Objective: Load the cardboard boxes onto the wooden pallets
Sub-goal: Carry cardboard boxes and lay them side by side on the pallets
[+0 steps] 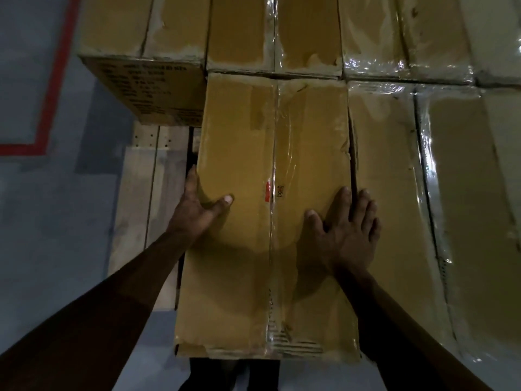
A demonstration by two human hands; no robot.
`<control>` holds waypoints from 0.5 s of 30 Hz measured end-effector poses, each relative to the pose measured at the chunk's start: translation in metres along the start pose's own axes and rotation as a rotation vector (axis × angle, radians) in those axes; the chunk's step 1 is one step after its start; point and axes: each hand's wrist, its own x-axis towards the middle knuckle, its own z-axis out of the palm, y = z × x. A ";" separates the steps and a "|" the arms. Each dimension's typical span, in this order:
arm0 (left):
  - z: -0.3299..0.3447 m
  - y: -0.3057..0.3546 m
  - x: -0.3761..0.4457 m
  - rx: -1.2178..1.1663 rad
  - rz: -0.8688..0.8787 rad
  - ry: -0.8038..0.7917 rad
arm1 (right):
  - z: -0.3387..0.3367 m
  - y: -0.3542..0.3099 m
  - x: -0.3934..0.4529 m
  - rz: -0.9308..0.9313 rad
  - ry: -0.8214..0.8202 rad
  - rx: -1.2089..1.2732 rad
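A long taped cardboard box [262,153] lies in front of me among other boxes on a wooden pallet [146,182]. My left hand [197,207] is at the box's left edge: the thumb lies on top and the fingers reach down the left side. My right hand [349,230] rests flat on the box's top near its right edge, fingers straight and spread, some over the gap to the neighbouring box [392,176].
More taped boxes [242,29] fill the far row and the right side [465,170]. A printed box [146,88] stands at the far left. Bare pallet boards show left of my box. Grey floor with a red line [53,88] lies to the left.
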 end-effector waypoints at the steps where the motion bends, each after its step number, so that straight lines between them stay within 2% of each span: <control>1: -0.002 0.000 0.000 0.051 -0.012 -0.012 | -0.002 0.002 -0.001 -0.015 -0.018 -0.001; 4: -0.001 0.003 -0.014 0.221 -0.045 0.009 | -0.009 0.012 -0.017 -0.077 -0.060 0.005; 8: 0.012 0.000 -0.061 0.314 -0.037 0.023 | -0.007 0.039 -0.065 -0.139 -0.112 -0.016; 15: 0.021 -0.047 -0.172 0.267 -0.137 -0.029 | 0.005 0.097 -0.153 -0.190 -0.164 -0.042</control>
